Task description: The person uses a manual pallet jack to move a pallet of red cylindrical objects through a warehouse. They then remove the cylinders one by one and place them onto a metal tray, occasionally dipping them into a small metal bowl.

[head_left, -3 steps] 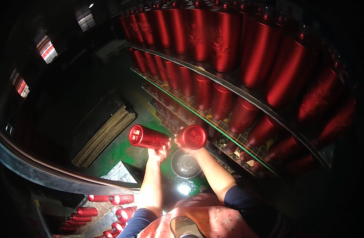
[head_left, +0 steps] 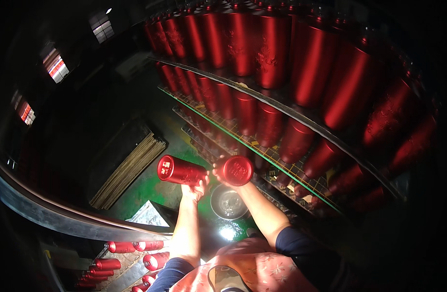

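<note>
My left hand (head_left: 197,187) is closed around a shiny red bottle (head_left: 187,171), which it holds tilted on its side with the round base toward the left. Gripped in my right hand (head_left: 219,170) is a second red bottle (head_left: 238,171); its flat round base faces up at me, hiding the rest of it and part of the hand. The two bottles are held apart, side by side, at about the same height. A round metal basin (head_left: 229,202) sits on the floor below my hands.
Shelves (head_left: 282,108) packed with upright red bottles (head_left: 273,51) rise close on the right. A stack of thin boards (head_left: 128,170) lies on the left. More red bottles (head_left: 156,261) lie at the lower left, behind a curved metal edge (head_left: 63,214).
Almost nothing differs: the whole view has shifted very slightly, and both hands keep their bottles in nearly the same pose.
</note>
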{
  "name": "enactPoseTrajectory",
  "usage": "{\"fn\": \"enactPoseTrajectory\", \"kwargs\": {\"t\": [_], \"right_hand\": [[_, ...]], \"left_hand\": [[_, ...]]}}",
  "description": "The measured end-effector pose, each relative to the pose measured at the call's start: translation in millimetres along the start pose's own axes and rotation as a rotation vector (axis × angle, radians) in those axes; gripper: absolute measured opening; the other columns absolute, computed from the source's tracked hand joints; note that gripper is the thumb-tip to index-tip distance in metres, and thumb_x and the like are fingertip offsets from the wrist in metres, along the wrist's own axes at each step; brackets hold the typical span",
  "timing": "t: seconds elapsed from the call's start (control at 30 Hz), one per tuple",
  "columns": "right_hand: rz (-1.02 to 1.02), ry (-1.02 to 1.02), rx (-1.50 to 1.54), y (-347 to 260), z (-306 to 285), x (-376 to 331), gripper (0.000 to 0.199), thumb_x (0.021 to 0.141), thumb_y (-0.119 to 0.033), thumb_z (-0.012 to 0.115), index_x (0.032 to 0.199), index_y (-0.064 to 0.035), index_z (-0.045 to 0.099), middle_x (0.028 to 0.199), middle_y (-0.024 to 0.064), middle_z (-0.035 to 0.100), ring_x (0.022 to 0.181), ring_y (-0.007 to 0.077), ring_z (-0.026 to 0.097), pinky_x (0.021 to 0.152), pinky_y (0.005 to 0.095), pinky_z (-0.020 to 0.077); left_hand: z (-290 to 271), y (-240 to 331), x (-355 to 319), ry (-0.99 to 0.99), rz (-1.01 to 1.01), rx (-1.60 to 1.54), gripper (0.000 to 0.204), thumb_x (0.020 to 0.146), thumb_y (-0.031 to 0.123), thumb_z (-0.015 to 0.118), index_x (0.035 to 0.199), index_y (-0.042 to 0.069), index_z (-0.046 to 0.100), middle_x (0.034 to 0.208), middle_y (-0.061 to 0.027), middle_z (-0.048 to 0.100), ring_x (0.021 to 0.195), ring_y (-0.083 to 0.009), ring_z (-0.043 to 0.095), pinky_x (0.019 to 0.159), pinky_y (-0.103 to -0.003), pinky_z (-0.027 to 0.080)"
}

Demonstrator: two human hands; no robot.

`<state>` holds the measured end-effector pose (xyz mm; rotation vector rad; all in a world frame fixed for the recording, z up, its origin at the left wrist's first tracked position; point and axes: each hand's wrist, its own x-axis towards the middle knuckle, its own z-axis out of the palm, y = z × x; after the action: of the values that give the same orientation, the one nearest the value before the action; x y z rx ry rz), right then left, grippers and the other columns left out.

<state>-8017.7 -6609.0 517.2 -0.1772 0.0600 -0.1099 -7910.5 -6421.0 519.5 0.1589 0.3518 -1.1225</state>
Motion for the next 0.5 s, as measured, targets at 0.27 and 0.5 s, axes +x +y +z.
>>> {"fn": "enactPoseTrajectory", "kwargs": {"t": [0.27,0.5], "right_hand": [[0.03,0.282,-0.086,3.5,16.2,-7.3,0.026,0.094,-0.036,0.061,0.103,-0.0139,0.069,0.094,0.0149,0.072,0.078,0.0324,0.071,0.057,0.037,0.0596],[0.078,0.169,-0.004,15.7,-0.1,-26.4,0.041,0.096,-0.04,0.053,0.105,-0.0031,0.068,0.096,0.0164,0.071,0.084,0.0329,0.07,0.064,0.0402,0.0616]], "left_hand": [[-10.0,4.5,-0.4,-0.089,-0.102,0.016,0.07,0.086,0.054,0.063,0.127,-0.001,0.054,0.124,-0.0329,0.055,0.1,-0.0445,0.059,0.067,-0.041,0.065],[-9.9,-6.7,-13.2,-0.068,-0.079,0.084,0.067,0.084,0.054,0.066,0.122,0.0,0.059,0.115,-0.0295,0.061,0.096,-0.0416,0.061,0.062,-0.037,0.064]]}}
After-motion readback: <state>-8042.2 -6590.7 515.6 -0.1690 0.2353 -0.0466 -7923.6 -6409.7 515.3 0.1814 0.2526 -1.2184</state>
